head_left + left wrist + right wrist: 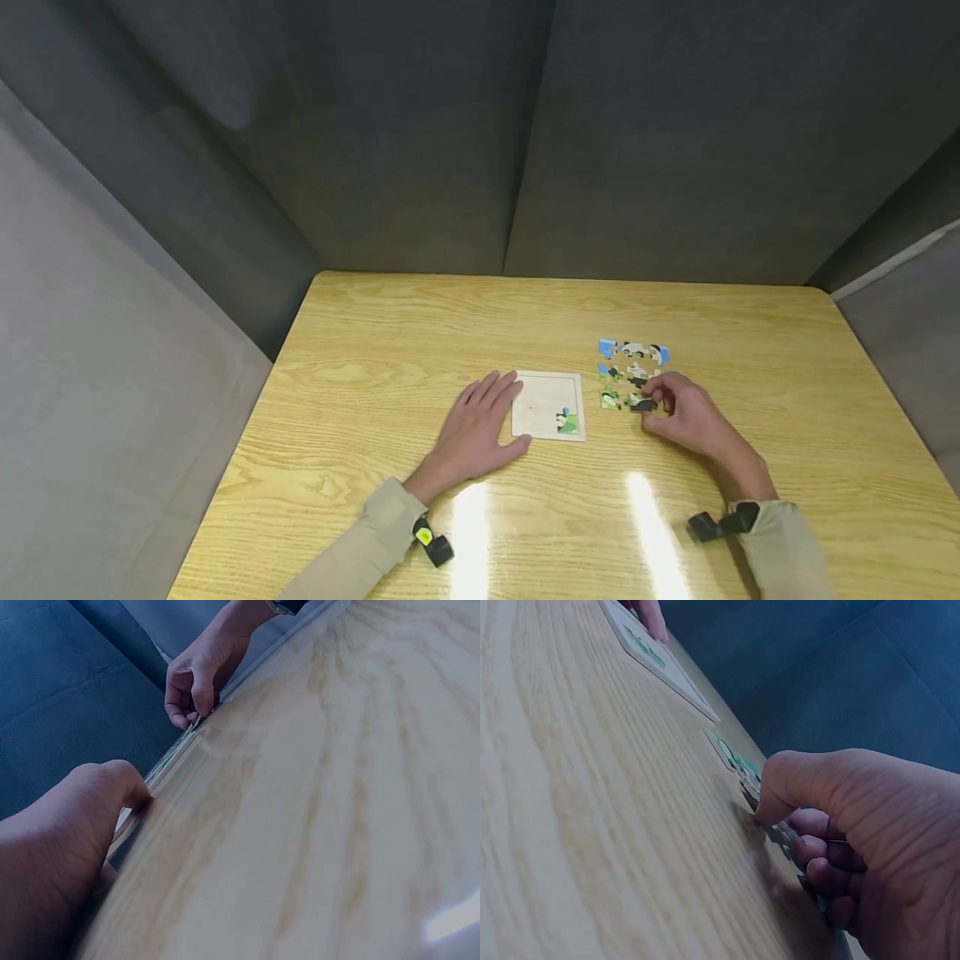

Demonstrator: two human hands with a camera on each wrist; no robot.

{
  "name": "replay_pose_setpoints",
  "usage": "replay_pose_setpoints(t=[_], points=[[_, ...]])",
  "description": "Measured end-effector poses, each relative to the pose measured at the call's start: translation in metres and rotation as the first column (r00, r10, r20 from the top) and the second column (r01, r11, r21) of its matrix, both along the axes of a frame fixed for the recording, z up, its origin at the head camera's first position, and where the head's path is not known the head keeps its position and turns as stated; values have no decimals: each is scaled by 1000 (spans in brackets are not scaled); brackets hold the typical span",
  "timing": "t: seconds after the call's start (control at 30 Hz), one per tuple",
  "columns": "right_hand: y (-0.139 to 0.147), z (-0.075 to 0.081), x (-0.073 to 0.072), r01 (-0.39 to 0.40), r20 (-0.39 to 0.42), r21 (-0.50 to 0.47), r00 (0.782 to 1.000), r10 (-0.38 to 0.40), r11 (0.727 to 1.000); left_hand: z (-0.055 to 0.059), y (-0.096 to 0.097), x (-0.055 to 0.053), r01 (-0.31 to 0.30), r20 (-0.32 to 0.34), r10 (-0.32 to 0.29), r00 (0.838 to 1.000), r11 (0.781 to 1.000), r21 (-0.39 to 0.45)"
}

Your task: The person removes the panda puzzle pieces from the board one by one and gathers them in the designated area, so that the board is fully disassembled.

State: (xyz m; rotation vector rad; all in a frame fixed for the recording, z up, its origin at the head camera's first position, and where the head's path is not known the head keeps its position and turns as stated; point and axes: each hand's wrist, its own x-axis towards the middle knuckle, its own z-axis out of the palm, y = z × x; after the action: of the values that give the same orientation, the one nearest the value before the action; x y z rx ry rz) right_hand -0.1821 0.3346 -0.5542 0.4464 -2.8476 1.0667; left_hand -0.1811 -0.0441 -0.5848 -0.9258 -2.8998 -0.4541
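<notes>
A square white puzzle board [536, 404] lies on the wooden table, with one panda-and-green puzzle piece [567, 421] set in its lower right corner. My left hand [480, 425] lies spread along the board's left side, fingers extended at the upper edge and thumb at the lower left corner. To the right of the board, my right hand [690, 414] pinches a black-and-green puzzle piece [641, 403] in the lowest row of loose pieces. In the right wrist view, thumb and curled fingers of the right hand [855, 817] close around that spot, partly hiding the piece.
Several loose puzzle pieces lie in rows right of the board: a blue piece [607, 347] and a panda-face piece [633, 350] at the top, a green piece [610, 399] lower left. Dark curtains [480, 167] stand behind the wooden table [390, 333].
</notes>
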Motion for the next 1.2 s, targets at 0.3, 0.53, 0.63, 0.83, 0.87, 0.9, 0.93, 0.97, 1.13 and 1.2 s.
replay_pose_setpoints(t=[0.3, 0.53, 0.63, 0.83, 0.87, 0.9, 0.93, 0.97, 1.13, 1.2], points=[[1, 3, 0, -4, 11, 6, 1000, 4, 1000, 0, 0, 0, -1, -1, 1, 1000, 1000, 3], [1, 1, 0, 3, 3, 28, 1000, -3, 1000, 0, 1, 0, -4, 7, 4, 1000, 1000, 1], [2, 1, -1, 3, -4, 31, 1000, -2, 1000, 0, 1, 0, -6, 14, 6, 1000, 1000, 0], [0, 3, 0, -2, -33, 11, 999, 3, 1000, 2, 0, 0, -9, 22, 9, 1000, 1000, 2], [0, 4, 1, -4, -36, 4, 999, 5, 1000, 2, 0, 0, -10, 21, 10, 1000, 1000, 0], [-1, 6, 1, -6, -42, -1, 999, 6, 1000, 2, 0, 0, -11, 21, 11, 1000, 1000, -1], [-3, 7, 2, -9, -44, -10, 999, 8, 1000, 2, 0, 0, -12, 19, 12, 1000, 1000, -2], [-4, 9, 3, -12, -49, -16, 999, 11, 1000, 2, 0, 0, -12, 18, 12, 1000, 1000, -2], [-18, 18, 8, -58, -64, -42, 996, 55, 997, 1, 0, 0, -9, 10, 9, 1000, 1000, 4], [-27, 20, 9, -87, -83, -49, 993, 83, 995, 1, 0, 0, -6, 10, 6, 1000, 1000, 6]])
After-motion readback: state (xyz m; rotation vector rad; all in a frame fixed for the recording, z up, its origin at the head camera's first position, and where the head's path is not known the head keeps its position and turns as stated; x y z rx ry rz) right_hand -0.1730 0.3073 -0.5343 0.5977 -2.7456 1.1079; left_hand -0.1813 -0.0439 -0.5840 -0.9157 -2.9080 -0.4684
